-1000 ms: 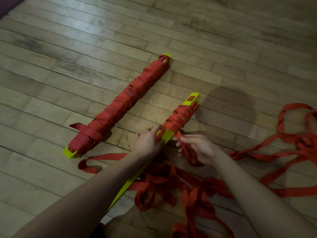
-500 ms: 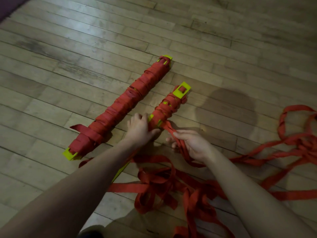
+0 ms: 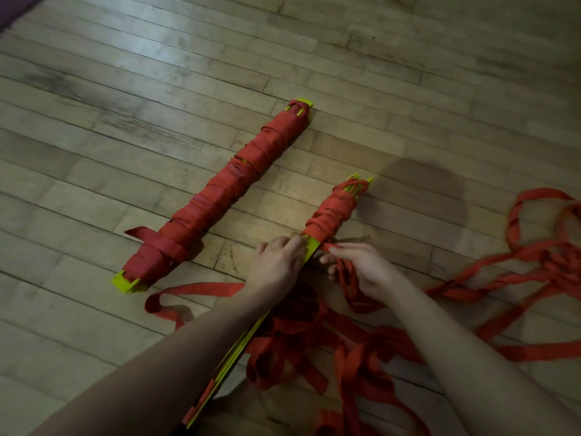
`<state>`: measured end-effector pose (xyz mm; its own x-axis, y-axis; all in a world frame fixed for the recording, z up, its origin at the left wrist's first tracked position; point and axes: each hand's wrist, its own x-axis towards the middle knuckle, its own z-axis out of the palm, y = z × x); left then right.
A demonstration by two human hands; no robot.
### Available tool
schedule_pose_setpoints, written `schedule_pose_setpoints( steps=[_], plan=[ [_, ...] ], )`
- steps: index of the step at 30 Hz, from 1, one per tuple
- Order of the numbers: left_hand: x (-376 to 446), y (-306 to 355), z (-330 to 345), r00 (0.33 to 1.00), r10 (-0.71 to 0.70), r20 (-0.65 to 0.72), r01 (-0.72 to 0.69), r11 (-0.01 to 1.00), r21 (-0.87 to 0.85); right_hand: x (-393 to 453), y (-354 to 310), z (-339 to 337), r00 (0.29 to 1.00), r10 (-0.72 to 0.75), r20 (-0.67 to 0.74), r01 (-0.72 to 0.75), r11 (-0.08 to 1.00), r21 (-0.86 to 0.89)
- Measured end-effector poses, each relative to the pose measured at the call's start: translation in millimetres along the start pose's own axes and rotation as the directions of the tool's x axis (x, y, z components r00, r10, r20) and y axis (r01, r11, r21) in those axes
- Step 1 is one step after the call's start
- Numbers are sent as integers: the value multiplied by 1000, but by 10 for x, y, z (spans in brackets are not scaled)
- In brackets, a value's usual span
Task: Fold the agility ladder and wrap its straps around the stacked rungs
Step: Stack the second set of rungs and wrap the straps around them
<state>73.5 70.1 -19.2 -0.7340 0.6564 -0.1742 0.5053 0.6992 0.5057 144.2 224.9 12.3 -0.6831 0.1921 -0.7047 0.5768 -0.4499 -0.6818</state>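
A stack of yellow-green ladder rungs (image 3: 314,245) runs from under my left forearm up to the right, its far end wound in red strap (image 3: 333,212). My left hand (image 3: 278,262) grips the stack just below the wound part. My right hand (image 3: 361,267) pinches the loose red strap (image 3: 349,278) where it leaves the stack. The rest of the strap lies in a tangle (image 3: 314,341) under my arms and trails off to the right (image 3: 550,262). The near end of the stack is partly hidden by my left arm.
A second rung bundle (image 3: 226,190), fully wrapped in red strap with yellow-green ends showing, lies on the wooden floor (image 3: 125,105) to the left, parallel to the one I hold. A loose strap loop (image 3: 169,305) lies near its lower end.
The stack in my hands has rolled and swung right, back away from the wrapped bundle, so its far end now shows the rung edges. My right hand has brought the strap against the stack.
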Motion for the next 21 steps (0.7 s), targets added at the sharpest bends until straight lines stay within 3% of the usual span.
schedule_pose_setpoints(
  steps=[2,4,9,16,21],
  plan=[
    [7,28,15,996,-89,30,91,994,-62,-32,-10,-43,1000,1,-6,-1,1000,-15],
    [26,22,19,990,-137,37,138,990,-12,-57,-23,-91,1000,5,-11,-6,1000,-31],
    [8,39,31,991,-115,74,112,993,39,-81,3,-184,999,50,-13,-51,996,-72],
    [44,103,-28,981,-161,107,178,968,-177,-102,35,-206,1000,27,10,-25,989,-143],
    [118,24,-222,993,-103,57,111,981,-156,-35,44,-171,999,44,14,-41,984,-172]
  ],
)
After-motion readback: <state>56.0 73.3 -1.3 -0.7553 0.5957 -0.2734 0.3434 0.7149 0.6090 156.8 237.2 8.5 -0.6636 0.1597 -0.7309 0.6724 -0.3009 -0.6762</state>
